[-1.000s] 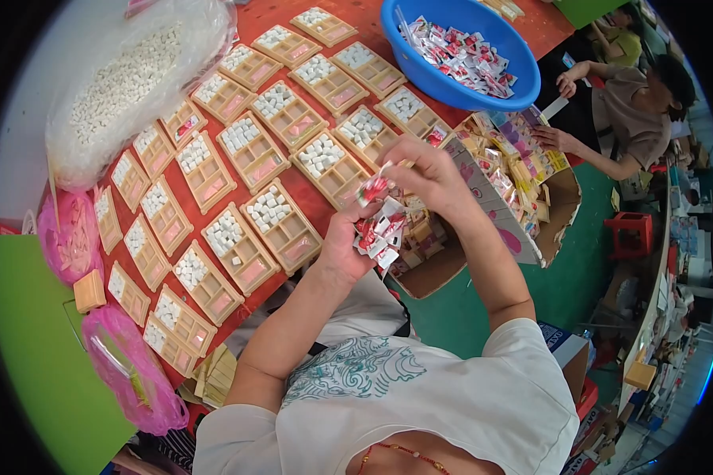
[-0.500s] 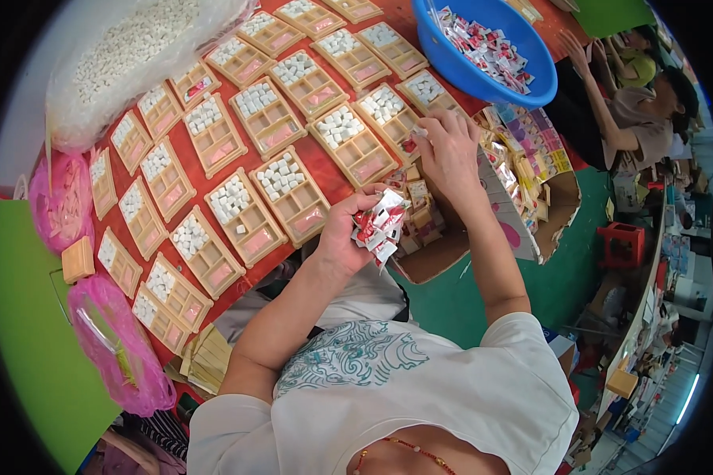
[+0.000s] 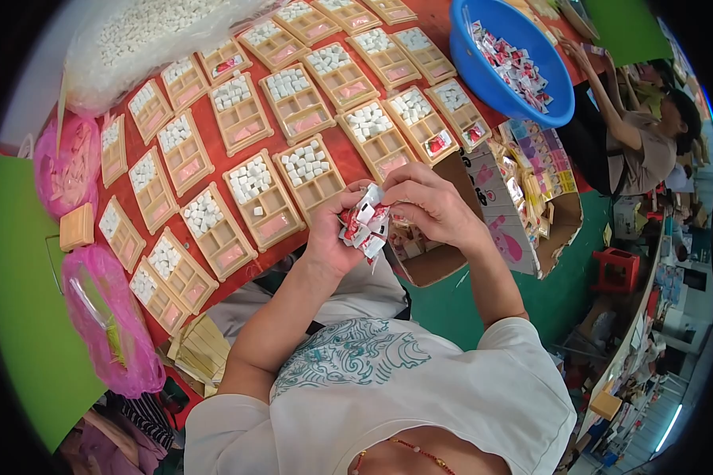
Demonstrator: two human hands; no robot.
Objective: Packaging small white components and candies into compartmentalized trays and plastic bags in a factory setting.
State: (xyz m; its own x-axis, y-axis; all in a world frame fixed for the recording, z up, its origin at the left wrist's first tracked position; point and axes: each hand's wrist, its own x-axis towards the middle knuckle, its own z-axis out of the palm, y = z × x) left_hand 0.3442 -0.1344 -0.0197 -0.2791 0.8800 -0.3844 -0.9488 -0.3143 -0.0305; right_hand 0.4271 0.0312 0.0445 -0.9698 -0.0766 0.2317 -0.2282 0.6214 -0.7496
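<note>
My left hand [image 3: 332, 240] is closed around a bunch of small red-and-white packets [image 3: 364, 224], held over the near edge of the table. My right hand [image 3: 442, 207] is at the bunch, its thumb and fingertips pinched at the packets' right side; the fingers partly hide what they grip. Just beyond, a wooden compartment tray [image 3: 413, 113] holds white cubes and a red-and-white packet [image 3: 438, 143]. The tray to its right [image 3: 455, 104] has such a packet [image 3: 474, 134] too. Closer to my hands is a tray with white cubes and a pink piece [image 3: 370, 131].
Several similar trays cover the red table. A blue basin [image 3: 461, 59] of packets stands at the far right, above an open cardboard box [image 3: 495, 207] of packaged goods. A clear bag of white cubes [image 3: 95, 71] and pink bags [image 3: 107, 332] lie left. Another person [image 3: 650, 142] sits right.
My right hand has come back from the trays at the right to the bunch in my left hand. A packet now shows in the tray it was over. The view has shifted slightly.
</note>
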